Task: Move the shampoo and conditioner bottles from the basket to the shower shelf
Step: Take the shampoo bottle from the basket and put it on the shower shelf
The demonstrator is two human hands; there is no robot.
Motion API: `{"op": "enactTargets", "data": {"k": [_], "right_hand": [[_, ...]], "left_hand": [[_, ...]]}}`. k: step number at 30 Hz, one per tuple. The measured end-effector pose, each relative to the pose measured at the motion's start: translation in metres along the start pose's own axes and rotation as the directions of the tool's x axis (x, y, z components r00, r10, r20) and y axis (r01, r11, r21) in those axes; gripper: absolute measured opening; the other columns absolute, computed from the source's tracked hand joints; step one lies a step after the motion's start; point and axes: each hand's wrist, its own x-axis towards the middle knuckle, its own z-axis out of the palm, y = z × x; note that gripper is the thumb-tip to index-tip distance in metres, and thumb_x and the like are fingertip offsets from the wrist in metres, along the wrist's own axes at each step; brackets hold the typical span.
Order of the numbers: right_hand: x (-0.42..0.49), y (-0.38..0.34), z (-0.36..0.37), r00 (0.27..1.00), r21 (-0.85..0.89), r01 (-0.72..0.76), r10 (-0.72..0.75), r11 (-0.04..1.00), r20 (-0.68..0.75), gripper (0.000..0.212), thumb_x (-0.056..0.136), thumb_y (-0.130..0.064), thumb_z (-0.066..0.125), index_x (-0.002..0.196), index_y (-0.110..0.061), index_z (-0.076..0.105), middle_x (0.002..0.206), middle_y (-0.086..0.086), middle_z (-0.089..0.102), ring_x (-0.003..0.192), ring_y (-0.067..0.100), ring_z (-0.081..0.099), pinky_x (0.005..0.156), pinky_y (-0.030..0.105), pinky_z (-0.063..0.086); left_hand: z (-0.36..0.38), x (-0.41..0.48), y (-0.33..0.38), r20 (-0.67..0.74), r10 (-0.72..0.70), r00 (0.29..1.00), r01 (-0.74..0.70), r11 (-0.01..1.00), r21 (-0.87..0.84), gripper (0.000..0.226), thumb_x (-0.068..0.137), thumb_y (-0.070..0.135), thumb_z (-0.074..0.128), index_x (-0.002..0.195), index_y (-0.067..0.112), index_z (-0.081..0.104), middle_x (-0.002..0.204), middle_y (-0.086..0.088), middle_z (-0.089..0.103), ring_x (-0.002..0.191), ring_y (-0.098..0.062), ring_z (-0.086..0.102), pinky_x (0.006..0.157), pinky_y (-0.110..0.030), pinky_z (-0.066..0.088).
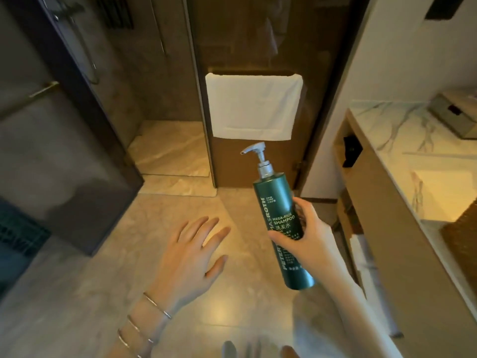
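Note:
A dark green shampoo bottle (pixel 277 202) with a silver pump top is held upright and slightly tilted in mid-air over the bathroom floor. My right hand (pixel 308 236) is wrapped around its middle. My left hand (pixel 192 257) hovers to the bottle's left, palm down, fingers spread, holding nothing. A woven brown basket (pixel 462 239) shows partly at the right edge, on the counter. The shower stall (pixel 165 148) opens ahead on the left; no shelf inside it is visible.
A white towel (pixel 253 107) hangs on the brown door ahead. The glass shower door (pixel 64 120) stands at the left. A marble vanity counter (pixel 402 140) with a grey box (pixel 456 115) runs along the right. Tiled floor lies below.

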Motion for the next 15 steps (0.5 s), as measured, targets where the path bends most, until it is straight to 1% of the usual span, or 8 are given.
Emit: {"op": "enactTargets", "data": {"k": [3, 6, 8, 10, 12, 15], "right_hand": [[0.018, -0.015, 0.028, 0.997, -0.012, 0.006, -0.005, 1.0, 0.074, 0.077, 0.071, -0.038, 0.075, 0.134, -0.033, 0.031, 0.107, -0.018, 0.047, 0.093, 0.003, 0.049, 0.073, 0.021, 0.037], [0.039, -0.021, 0.053, 0.988, -0.023, -0.005, 0.008, 1.0, 0.153, 0.077, 0.071, -0.038, 0.076, 0.133, -0.033, 0.031, 0.106, -0.018, 0.048, 0.088, 0.0, 0.048, 0.069, 0.016, 0.036], [0.057, -0.022, 0.069, 0.982, -0.031, -0.009, 0.014, 0.999, 0.189, 0.075, 0.07, -0.037, 0.076, 0.131, -0.034, 0.032, 0.101, -0.021, 0.048, 0.08, -0.005, 0.048, 0.064, 0.011, 0.034], [0.078, -0.024, 0.084, 0.975, -0.042, -0.01, 0.019, 0.999, 0.222, 0.074, 0.07, -0.037, 0.077, 0.129, -0.036, 0.033, 0.099, -0.022, 0.047, 0.077, -0.008, 0.047, 0.062, 0.008, 0.033], [0.103, -0.026, 0.097, 0.966, -0.038, -0.007, 0.017, 0.999, 0.256, 0.072, 0.069, -0.037, 0.077, 0.126, -0.039, 0.033, 0.1, -0.021, 0.048, 0.081, -0.005, 0.049, 0.065, 0.012, 0.036], [0.152, -0.034, 0.114, 0.95, -0.04, 0.023, -0.009, 0.999, 0.311, 0.069, 0.068, -0.038, 0.078, 0.118, -0.045, 0.031, 0.101, -0.021, 0.051, 0.088, 0.0, 0.053, 0.076, 0.022, 0.041]], "left_hand": [[0.003, -0.007, -0.026, -0.012, -0.084, 0.996, 0.083, 0.996, -0.031, 0.055, 0.094, 0.054, 0.022, 0.13, 0.025, 0.051, 0.137, -0.005, 0.049, 0.128, -0.026, 0.042, 0.102, -0.048, 0.037], [0.021, -0.011, -0.048, 0.001, -0.138, 0.99, 0.138, 0.988, -0.064, 0.053, 0.094, 0.054, 0.024, 0.132, 0.025, 0.049, 0.138, -0.006, 0.048, 0.129, -0.028, 0.041, 0.102, -0.05, 0.036], [0.035, -0.01, -0.063, 0.014, -0.173, 0.985, 0.173, 0.982, -0.077, 0.052, 0.094, 0.053, 0.027, 0.134, 0.027, 0.046, 0.139, -0.006, 0.048, 0.13, -0.027, 0.041, 0.103, -0.048, 0.03], [0.048, -0.005, -0.078, 0.025, -0.203, 0.979, 0.204, 0.977, -0.065, 0.052, 0.094, 0.054, 0.024, 0.135, 0.028, 0.044, 0.139, -0.006, 0.048, 0.13, -0.028, 0.042, 0.103, -0.047, 0.025], [0.057, 0.006, -0.096, 0.047, -0.239, 0.97, 0.242, 0.968, -0.068, 0.053, 0.094, 0.055, 0.02, 0.134, 0.028, 0.044, 0.136, -0.006, 0.051, 0.127, -0.029, 0.044, 0.102, -0.047, 0.025], [0.06, 0.037, -0.126, 0.05, -0.281, 0.959, 0.284, 0.956, -0.07, 0.053, 0.094, 0.056, 0.02, 0.132, 0.029, 0.047, 0.132, -0.006, 0.054, 0.123, -0.03, 0.049, 0.1, -0.047, 0.026]]}}
